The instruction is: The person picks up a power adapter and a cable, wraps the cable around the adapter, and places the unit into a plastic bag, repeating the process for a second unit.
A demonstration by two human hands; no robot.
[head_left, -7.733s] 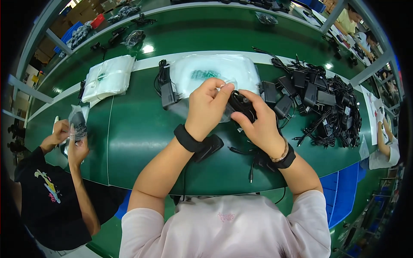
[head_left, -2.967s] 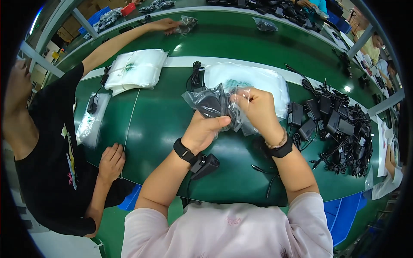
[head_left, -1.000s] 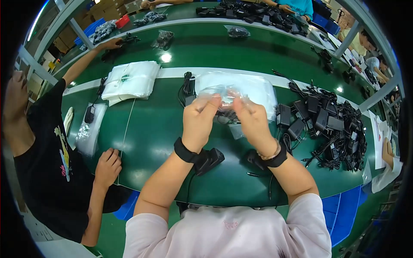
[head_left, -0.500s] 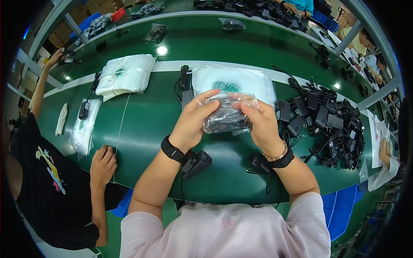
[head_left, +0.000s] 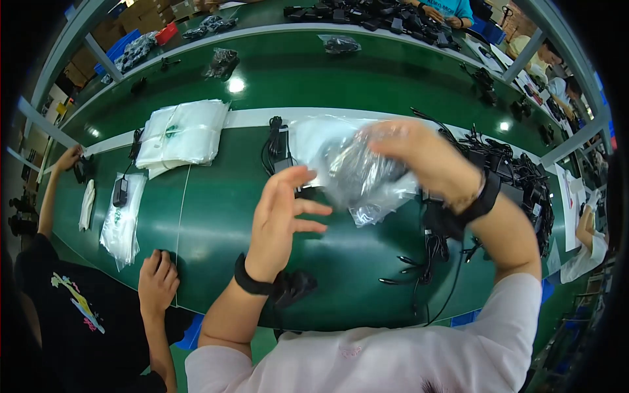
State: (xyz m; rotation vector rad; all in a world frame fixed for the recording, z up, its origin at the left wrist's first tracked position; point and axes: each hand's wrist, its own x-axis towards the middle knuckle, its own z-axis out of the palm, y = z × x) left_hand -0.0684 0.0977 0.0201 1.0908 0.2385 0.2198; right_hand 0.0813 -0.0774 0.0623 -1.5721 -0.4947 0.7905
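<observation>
My right hand (head_left: 419, 154), smeared by motion, grips a clear plastic bag (head_left: 370, 173) with something dark inside, probably a power adapter with its cable. My left hand (head_left: 278, 223) is open to the left of the bag, fingers spread and holding nothing. Behind the bag lies a stack of clear bags (head_left: 303, 141), partly covered. A black power adapter with a coiled cable (head_left: 278, 145) rests at that stack's left edge. To the right of my right hand spreads a heap of black adapters and cables (head_left: 517, 173), partly hidden by my arm.
Banded clear bags (head_left: 177, 137) lie at the left, near more bags (head_left: 121, 226) with an adapter on top. A co-worker's hand (head_left: 158, 281) rests on the green table (head_left: 216, 216). On the green belt (head_left: 282, 72) lie bagged items (head_left: 221, 62). A metal frame post (head_left: 576, 145) stands at right.
My left hand has let go of the bag and drawn back to the left, its fingers spreading. My right hand has swung right with the bag.
</observation>
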